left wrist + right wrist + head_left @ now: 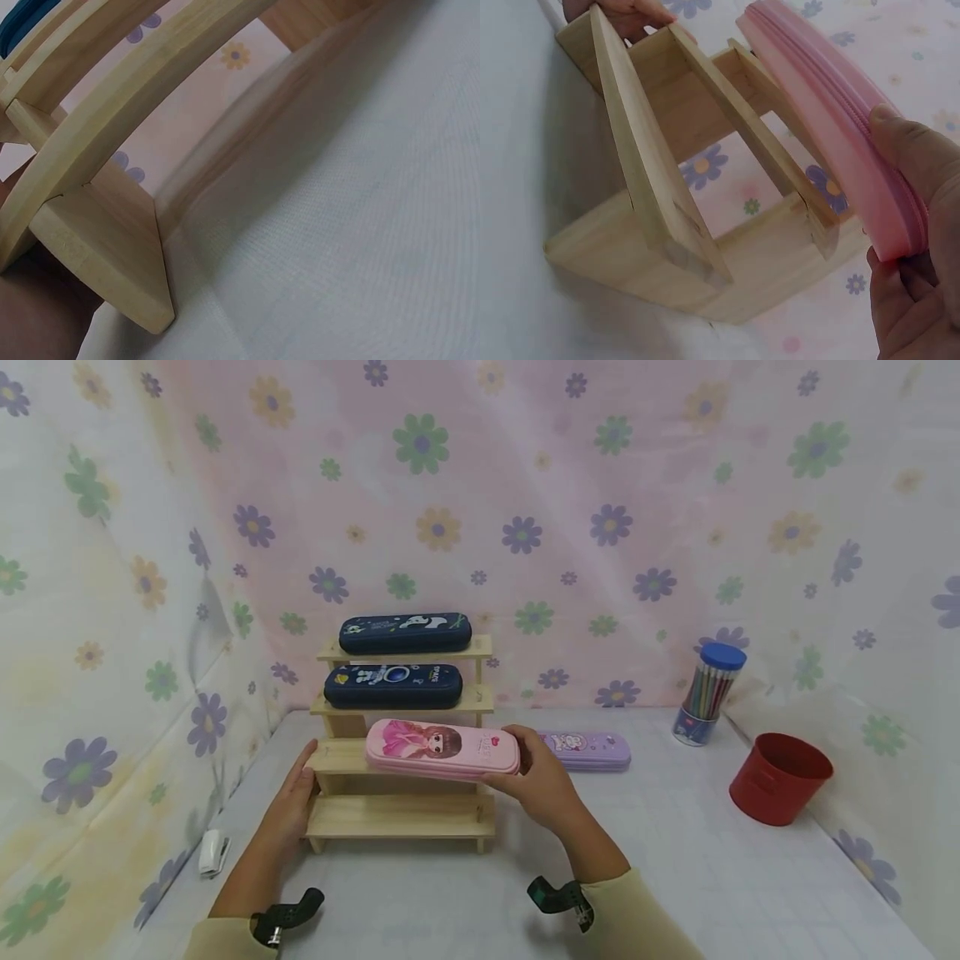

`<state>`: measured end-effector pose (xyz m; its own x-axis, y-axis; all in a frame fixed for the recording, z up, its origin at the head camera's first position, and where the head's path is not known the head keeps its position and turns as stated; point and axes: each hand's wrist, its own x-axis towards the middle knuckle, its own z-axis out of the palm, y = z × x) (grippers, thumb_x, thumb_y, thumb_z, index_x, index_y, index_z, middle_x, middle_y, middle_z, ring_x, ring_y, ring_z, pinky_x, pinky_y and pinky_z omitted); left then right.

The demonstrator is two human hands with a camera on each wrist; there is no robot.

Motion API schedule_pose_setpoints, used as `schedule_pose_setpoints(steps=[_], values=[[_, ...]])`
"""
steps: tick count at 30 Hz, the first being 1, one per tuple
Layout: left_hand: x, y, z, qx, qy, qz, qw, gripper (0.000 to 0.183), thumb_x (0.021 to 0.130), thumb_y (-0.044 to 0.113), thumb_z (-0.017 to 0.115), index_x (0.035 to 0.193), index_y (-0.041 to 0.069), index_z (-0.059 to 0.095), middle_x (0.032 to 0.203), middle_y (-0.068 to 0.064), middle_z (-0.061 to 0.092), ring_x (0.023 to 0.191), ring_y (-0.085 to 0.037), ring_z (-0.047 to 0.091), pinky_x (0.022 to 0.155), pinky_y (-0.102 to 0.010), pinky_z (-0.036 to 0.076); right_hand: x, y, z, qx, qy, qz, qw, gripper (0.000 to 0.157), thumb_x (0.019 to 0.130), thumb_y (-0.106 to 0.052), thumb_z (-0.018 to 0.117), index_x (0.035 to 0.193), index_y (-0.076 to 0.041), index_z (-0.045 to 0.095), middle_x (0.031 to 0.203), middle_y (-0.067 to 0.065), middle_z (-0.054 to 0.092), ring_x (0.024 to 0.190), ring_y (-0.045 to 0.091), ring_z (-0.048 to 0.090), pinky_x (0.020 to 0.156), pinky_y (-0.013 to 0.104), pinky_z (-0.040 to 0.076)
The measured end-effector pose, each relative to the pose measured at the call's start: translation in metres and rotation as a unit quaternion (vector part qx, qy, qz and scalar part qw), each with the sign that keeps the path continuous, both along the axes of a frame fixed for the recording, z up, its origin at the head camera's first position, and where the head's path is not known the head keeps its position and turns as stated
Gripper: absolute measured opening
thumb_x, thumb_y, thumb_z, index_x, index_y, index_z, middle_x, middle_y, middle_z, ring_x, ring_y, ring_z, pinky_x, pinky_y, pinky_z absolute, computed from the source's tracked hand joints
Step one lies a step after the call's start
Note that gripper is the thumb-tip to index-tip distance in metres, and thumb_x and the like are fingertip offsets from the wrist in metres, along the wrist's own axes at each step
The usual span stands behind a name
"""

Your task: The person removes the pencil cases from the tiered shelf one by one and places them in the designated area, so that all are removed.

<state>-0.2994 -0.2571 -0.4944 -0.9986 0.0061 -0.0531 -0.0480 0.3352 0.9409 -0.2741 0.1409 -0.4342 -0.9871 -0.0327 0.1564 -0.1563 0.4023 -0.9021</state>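
Observation:
A stepped wooden rack stands on the white-covered table. My left hand holds its left side near the third step from the top; the right wrist view shows those fingers at the far side panel. In my right hand is a pink pencil case with a doll picture, gripped by its right end between thumb and fingers. It lies tilted over the right part of that step; contact with the board cannot be made out. Its zip side faces the right wrist camera.
Dark blue pencil cases occupy the top step and second step. Behind my right hand lies a purple pencil case. A pencil tub with a blue lid and a red bucket stand right. A white stapler-like object lies left.

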Motion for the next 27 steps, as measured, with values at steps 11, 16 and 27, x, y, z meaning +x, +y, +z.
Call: schedule_pose_setpoints(steps=[11, 16, 27], values=[[-0.001, -0.004, -0.004, 0.013, 0.015, -0.008, 0.9998, 0.058, 0.11, 0.061, 0.018, 0.165, 0.051, 0.002, 0.178, 0.002, 0.0, 0.164, -0.031, -0.004, 0.128, -0.066, -0.002, -0.001, 0.036, -0.009, -0.033, -0.006, 0.015, 0.999, 0.083, 0.082, -0.038, 0.092, 0.15, -0.025, 0.047, 0.143, -0.001, 0.058, 0.128, 0.023, 0.059, 0.107, 0.04, 0.055], [-0.002, -0.001, -0.003, 0.019, 0.015, -0.007, 0.9997, 0.059, 0.11, 0.061, 0.019, 0.166, 0.05, 0.003, 0.178, 0.002, 0.002, 0.164, -0.03, -0.003, 0.128, -0.065, -0.001, -0.001, 0.058, -0.016, -0.039, -0.02, 0.012, 0.999, 0.084, 0.082, -0.038, 0.091, 0.152, -0.024, 0.046, 0.147, 0.001, 0.055, 0.129, 0.025, 0.057, 0.105, 0.037, 0.056], [-0.002, -0.001, -0.004, 0.027, 0.007, -0.003, 0.9996, 0.057, 0.109, 0.062, 0.019, 0.164, 0.055, 0.004, 0.177, 0.005, 0.0, 0.164, -0.028, -0.004, 0.128, -0.064, -0.002, 0.0, 0.103, -0.024, -0.03, -0.039, 0.009, 0.999, 0.086, 0.084, -0.043, 0.089, 0.155, -0.024, 0.044, 0.152, 0.003, 0.052, 0.13, 0.03, 0.055, 0.1, 0.033, 0.059]])
